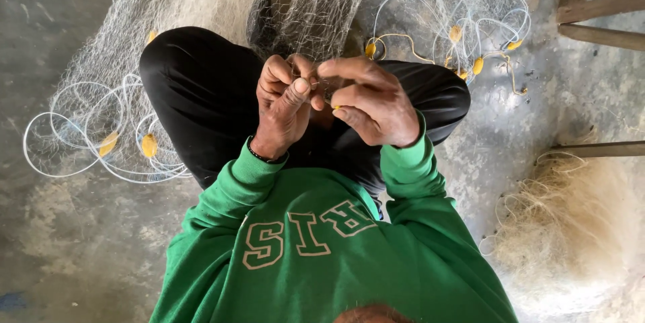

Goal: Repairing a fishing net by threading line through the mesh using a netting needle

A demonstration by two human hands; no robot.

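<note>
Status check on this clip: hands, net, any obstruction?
Left hand and right hand both pinching fishing net mesh. White line coils beside knees. Nothing blocking.

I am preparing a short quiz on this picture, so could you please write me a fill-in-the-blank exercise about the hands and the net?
1. The left hand and the right hand pinch a fine fishing ____ between them.
2. The small floats on the coiled line are ____ in colour.
3. The sleeves are ____.
4. The person's legs are ____ on the floor.

Missing words: net; yellow; green; crossed
</note>
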